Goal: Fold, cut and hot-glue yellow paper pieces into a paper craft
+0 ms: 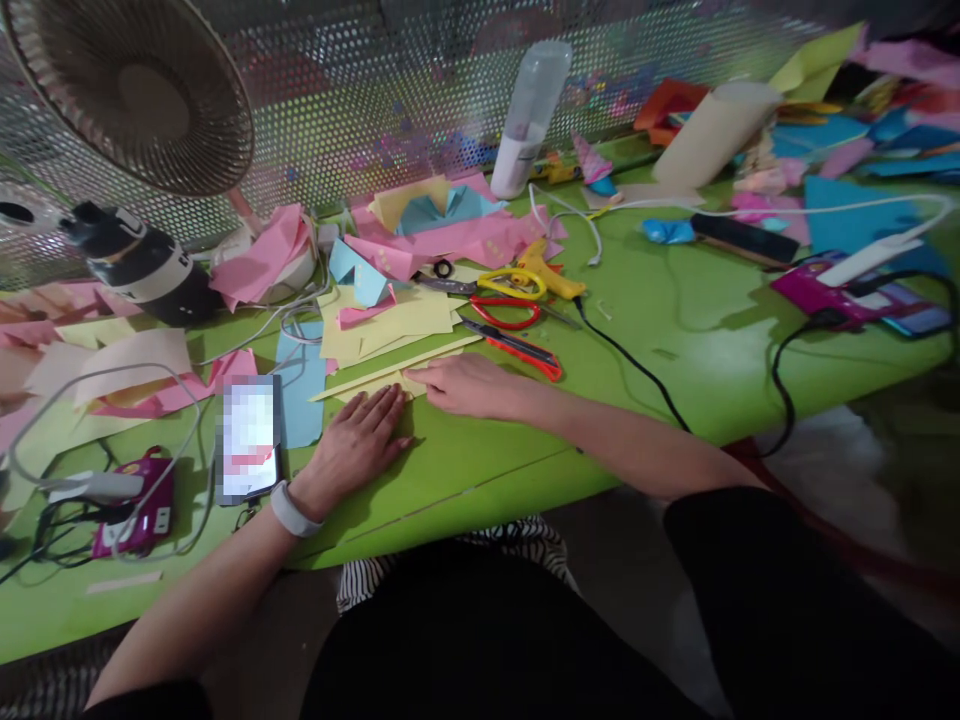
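Both bare hands are at work low on the green desk [465, 465], over a narrow yellow paper strip [375, 378] that lies at a slant, its right end farther from the person than its left. Left hand [360, 438]: palm down, fingers extended and slightly parted, grip open and flat, fingertips at the near side of the strip on yellow paper; nothing seen clasped. A pale wristband [294, 508] is on that wrist. Right hand [469, 386]: index finger stretched leftward, its tip on the yellow paper beside the strip, other fingers curled; cannot tell how closed this grip is underneath or whether it has hold of anything. Just beyond the strip, a stack of yellow sheets [397, 325]; left of it, a blue sheet [301, 415], with a lit phone [250, 440] (screen pixelated, unreadable) beside that. Beyond the right hand: yellow-handled scissors [525, 280], red-handled scissors [517, 312] and a red-and-black hand tool [525, 355], close together, with a yellow glue gun [536, 265] beside them, its black cord running to the desk's near edge. Farther back: a fan [150, 100] at left, a clear bottle [521, 145] standing tilted in view.
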Tool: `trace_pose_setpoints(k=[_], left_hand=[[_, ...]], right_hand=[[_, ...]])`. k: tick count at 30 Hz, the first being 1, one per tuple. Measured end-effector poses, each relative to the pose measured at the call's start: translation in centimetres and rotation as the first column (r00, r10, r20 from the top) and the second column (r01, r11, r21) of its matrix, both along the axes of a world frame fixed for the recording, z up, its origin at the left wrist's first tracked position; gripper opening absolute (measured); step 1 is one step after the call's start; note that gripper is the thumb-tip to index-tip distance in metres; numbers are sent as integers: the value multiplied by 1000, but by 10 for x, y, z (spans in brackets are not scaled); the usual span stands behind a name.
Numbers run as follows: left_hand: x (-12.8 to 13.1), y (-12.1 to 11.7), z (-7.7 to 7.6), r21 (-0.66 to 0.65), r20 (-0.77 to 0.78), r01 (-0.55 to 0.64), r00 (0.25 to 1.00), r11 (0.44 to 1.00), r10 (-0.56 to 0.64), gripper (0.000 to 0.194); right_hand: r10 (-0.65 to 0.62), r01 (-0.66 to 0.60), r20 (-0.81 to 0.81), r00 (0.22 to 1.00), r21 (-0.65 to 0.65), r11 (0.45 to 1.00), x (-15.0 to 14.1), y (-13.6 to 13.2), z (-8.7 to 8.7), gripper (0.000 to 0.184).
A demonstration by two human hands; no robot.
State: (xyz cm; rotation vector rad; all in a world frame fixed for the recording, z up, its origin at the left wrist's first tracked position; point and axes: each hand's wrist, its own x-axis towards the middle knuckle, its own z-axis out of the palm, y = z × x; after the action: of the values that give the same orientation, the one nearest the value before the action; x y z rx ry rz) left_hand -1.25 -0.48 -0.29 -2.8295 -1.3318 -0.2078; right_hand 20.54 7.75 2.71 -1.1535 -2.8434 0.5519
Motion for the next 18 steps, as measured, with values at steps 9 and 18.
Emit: trace_pose_setpoints(k=[9, 18], left_hand=[[-2, 0, 0, -24, -3, 14, 1000, 1000, -14, 67], [-5, 3, 6, -66, -6, 53, 999, 996, -53, 72]], right_hand=[[44, 8, -135, 990, 357, 934, 17, -30, -28, 39], [135, -49, -178, 975, 421, 906, 25, -36, -48, 45]])
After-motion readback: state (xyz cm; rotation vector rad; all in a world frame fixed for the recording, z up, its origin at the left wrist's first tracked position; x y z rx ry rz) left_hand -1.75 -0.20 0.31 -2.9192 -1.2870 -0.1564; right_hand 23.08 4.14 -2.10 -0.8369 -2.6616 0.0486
